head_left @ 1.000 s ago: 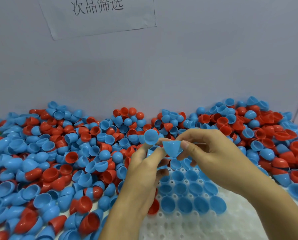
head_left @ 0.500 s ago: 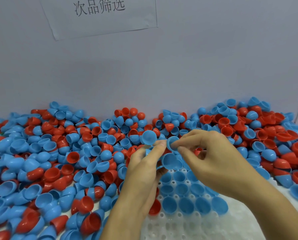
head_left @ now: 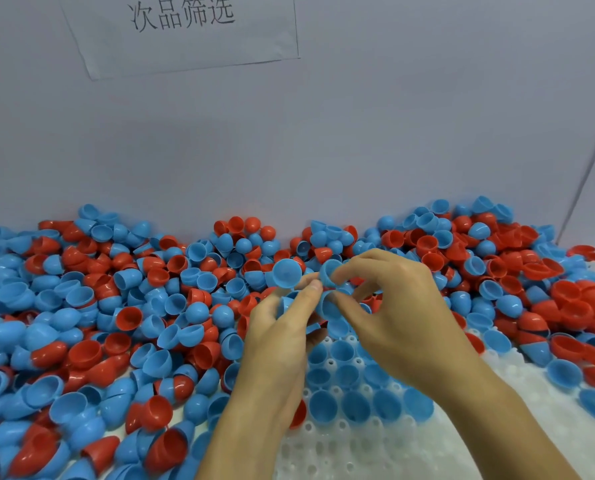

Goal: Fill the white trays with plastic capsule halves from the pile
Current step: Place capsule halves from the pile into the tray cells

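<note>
Hidden almost wholly under a pile [head_left: 122, 327] of blue and red capsule halves, heaped edge to edge and banked against the grey wall [head_left: 358, 140] behind. Many halves nested, red inside blue, some open side up, some dome up. At front right, lying flat, a white tray [head_left: 375, 445] with round pockets; upper rows filled with blue halves [head_left: 354, 405] set open side up, lower rows bare. Loose halves spilled onto the tray's right part [head_left: 562, 374] and along its left edge.
</note>
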Tool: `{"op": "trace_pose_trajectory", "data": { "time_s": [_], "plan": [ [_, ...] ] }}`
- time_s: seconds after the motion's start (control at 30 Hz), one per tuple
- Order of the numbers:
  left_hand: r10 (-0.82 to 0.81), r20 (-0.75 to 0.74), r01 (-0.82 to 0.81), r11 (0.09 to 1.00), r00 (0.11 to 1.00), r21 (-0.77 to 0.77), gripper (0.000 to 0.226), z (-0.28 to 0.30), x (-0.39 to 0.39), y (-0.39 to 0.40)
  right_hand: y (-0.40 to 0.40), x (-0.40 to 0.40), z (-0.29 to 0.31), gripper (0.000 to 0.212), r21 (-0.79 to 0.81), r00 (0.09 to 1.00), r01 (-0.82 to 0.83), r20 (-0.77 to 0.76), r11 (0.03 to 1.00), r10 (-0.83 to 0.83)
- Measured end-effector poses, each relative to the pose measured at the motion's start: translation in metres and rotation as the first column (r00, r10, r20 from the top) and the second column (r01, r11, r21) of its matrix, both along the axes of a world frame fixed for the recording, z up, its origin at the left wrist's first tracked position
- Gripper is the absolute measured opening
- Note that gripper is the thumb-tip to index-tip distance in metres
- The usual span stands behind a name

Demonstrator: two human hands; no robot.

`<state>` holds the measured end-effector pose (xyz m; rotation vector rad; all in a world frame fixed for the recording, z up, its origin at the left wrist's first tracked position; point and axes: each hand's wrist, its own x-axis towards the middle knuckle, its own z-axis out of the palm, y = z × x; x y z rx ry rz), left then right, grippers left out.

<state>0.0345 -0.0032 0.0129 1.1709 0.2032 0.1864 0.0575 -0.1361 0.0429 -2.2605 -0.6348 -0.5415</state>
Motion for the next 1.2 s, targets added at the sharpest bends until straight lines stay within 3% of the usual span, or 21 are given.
{"op": "trace_pose_trajectory", "data": {
  "time_s": [0.1,0.33,0.53,0.73,1.03,1.2],
  "plan": [
    [-0.012,0.012,0.012,1.000,1.000,-0.003,0.017,0.002,0.000,-0.003,-0.007,0.000,0.007,0.015,0.011,0.999,0.035,0.000,0.999,-0.035],
    [-0.049,0.014,0.049,0.999,0.999,0.011,0.016,0.004,-0.002,-0.009,-0.057,0.010,0.019,0.012,-0.204,0.968,0.137,-0.179,0.969,-0.174],
    [-0.025,-0.002,0.024,1.000,1.000,-0.007,0.015,0.002,-0.001,-0.005,-0.074,0.019,0.028,0.017,-0.310,0.939,0.123,-0.271,0.943,-0.212],
    [-0.037,0.002,0.037,0.999,0.999,-0.013,0.017,0.003,-0.001,-0.007,-0.087,0.018,0.049,0.014,-0.352,0.933,0.138,-0.268,0.926,-0.241],
    [-0.056,0.012,0.056,0.998,0.998,-0.031,0.030,0.003,-0.002,-0.010,-0.099,-0.009,0.004,0.009,-0.274,0.870,0.140,-0.424,0.952,-0.250],
    [-0.057,-0.007,0.057,0.998,0.998,0.010,0.017,0.000,0.000,-0.013,-0.100,-0.006,0.007,0.012,-0.272,0.866,0.135,-0.436,0.953,-0.247]
  ]
}}
